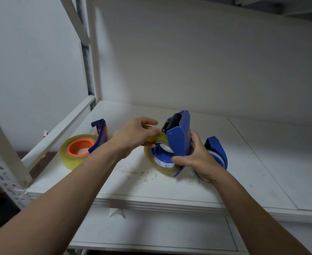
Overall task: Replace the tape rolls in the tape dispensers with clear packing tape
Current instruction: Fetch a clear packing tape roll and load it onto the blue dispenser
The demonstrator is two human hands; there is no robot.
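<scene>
My right hand (pixel 197 159) grips a blue tape dispenser (pixel 179 138) held upright above the white shelf (pixel 262 172). A clear tape roll (pixel 157 164) with a blue core sits in it. My left hand (pixel 138 133) pinches the loose tape end (pixel 160 138) just left of the dispenser's black roller (pixel 171 123). A second dispenser (pixel 100 135), blue and orange, lies at the left on a clear tape roll with an orange core (pixel 76 150). A third blue dispenser (pixel 217 150) lies behind my right hand, partly hidden.
The shelf's white back wall stands close behind the dispensers. A white upright post and a slanted brace (pixel 59 129) border the shelf at the left. Dirt marks (pixel 140 174) lie on the shelf in front of the held dispenser. A lower shelf (pixel 151 232) shows below.
</scene>
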